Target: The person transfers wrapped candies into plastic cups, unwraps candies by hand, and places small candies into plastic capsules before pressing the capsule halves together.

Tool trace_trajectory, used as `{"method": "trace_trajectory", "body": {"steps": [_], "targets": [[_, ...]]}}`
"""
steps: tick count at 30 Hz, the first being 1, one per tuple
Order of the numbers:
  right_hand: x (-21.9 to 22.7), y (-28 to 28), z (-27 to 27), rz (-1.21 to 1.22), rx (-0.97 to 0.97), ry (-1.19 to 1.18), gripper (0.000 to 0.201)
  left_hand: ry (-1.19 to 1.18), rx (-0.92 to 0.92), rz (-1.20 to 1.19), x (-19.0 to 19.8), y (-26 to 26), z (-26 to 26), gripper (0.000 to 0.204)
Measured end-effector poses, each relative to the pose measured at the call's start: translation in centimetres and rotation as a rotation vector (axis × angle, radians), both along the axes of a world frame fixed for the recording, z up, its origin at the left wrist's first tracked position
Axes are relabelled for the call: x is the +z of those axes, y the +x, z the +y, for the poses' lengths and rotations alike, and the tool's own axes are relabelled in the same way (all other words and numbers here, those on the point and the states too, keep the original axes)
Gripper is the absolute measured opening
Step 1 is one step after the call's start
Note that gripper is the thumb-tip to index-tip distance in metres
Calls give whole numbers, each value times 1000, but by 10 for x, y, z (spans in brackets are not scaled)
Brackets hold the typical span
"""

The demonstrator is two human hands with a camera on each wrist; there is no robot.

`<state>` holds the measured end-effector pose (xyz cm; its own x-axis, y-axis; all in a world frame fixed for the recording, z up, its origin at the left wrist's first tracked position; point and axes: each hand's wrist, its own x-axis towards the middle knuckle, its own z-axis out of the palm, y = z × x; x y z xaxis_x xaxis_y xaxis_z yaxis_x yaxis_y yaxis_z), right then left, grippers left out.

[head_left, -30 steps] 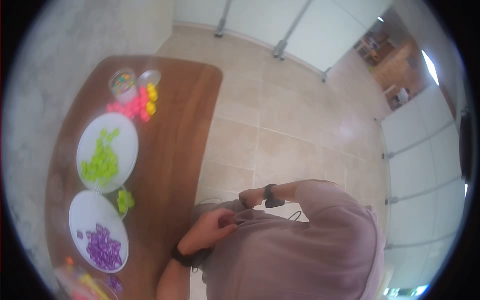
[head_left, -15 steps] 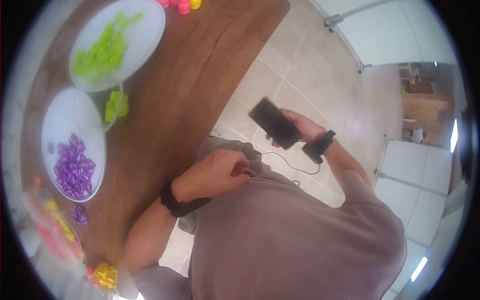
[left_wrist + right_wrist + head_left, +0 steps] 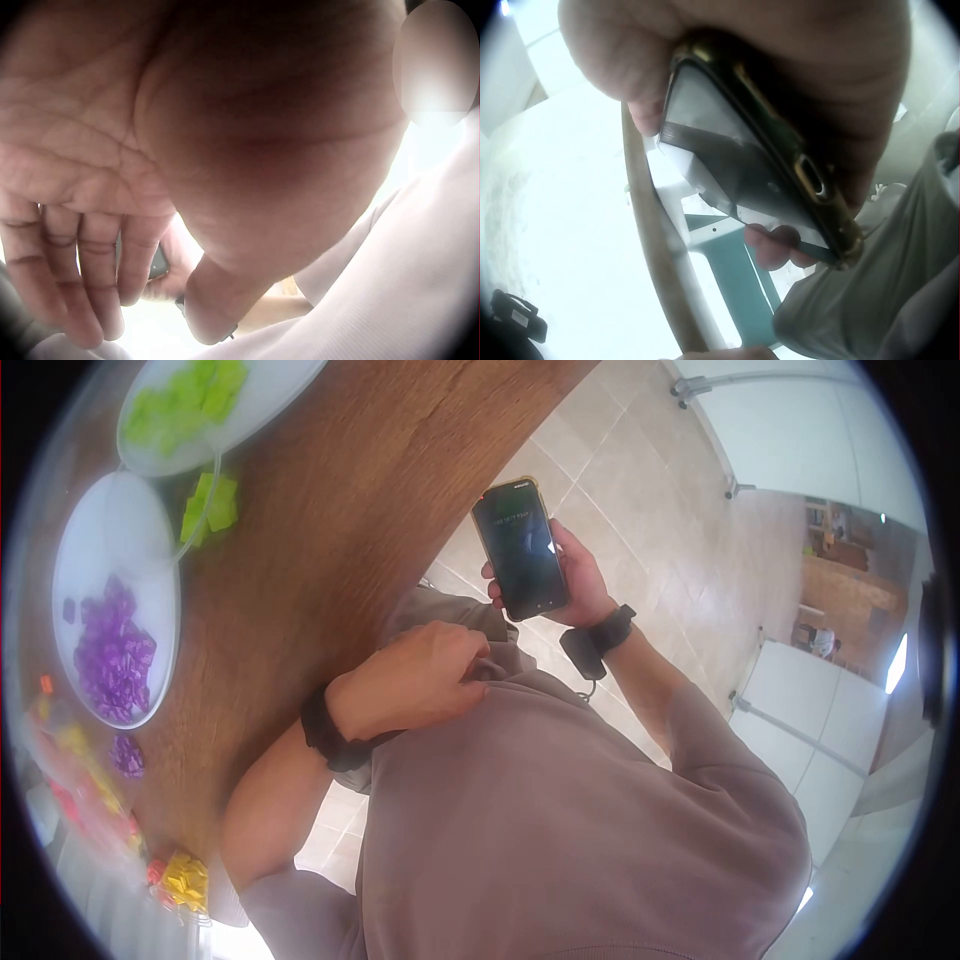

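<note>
A smartphone [image 3: 522, 550] in a gold-edged case is gripped by my right hand [image 3: 582, 575], beyond the table edge and above the floor. Its dark screen faces up, with faint text near the top. In the right wrist view, fingertips [image 3: 772, 247] curl round the far edge of the phone [image 3: 735, 150]. My left hand [image 3: 410, 678] rests at the front of the shirt [image 3: 570, 820], close to the lap. The left wrist view shows its palm [image 3: 82, 142] bare and its fingers loosely bent, holding nothing.
On the wooden table [image 3: 300, 530] lie two white plates [image 3: 70, 560], one with green pieces [image 3: 185, 410], one with purple pieces [image 3: 115, 650]. A clear round lid overlaps them near a green cluster [image 3: 210, 510]. A plastic bag [image 3: 75, 780] and yellow pieces [image 3: 186, 880] sit near the corner.
My right hand has come up from the lap with the smartphone and turned it upright, its screen now showing text. The view has swung down and right; the left hand stays by the shirt.
</note>
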<state>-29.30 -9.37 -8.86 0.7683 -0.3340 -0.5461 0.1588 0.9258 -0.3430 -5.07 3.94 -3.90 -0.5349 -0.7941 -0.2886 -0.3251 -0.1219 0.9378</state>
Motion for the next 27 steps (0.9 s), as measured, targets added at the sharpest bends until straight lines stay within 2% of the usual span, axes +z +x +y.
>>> {"method": "trace_trajectory", "body": {"steps": [1,5,7,11,13,20,22,23,25,26,27], "targets": [[0,1,1,3,3,2,71,-18,1,-8,-2,0,1,35],[0,4,2,103,-18,-49,70,-14,-16,-22,-2,2,0,35],[-1,5,3,123,-19,-52,70,-2,-26,-1,1,3,-1,26],[4,10,5,149,-41,-67,70,-23,11,15,-1,2,1,26],[2,10,7,164,-51,-74,69,-35,10,-3,-5,1,0,34],[-4,8,7,23,-30,-3,69,-31,-12,-61,-5,0,-2,34],[-4,9,8,29,-38,-5,69,-51,-21,-60,-6,0,-2,47],[-6,9,9,14,-31,-18,68,-47,-19,-60,-2,0,-3,47],[-9,11,10,-3,-25,-26,68,10,1,-60,10,2,-6,67],[-9,10,11,-42,-26,-11,68,13,3,-62,9,-1,-4,67],[-8,10,11,-79,-28,3,68,-50,2,-101,5,-3,-2,75]]}}
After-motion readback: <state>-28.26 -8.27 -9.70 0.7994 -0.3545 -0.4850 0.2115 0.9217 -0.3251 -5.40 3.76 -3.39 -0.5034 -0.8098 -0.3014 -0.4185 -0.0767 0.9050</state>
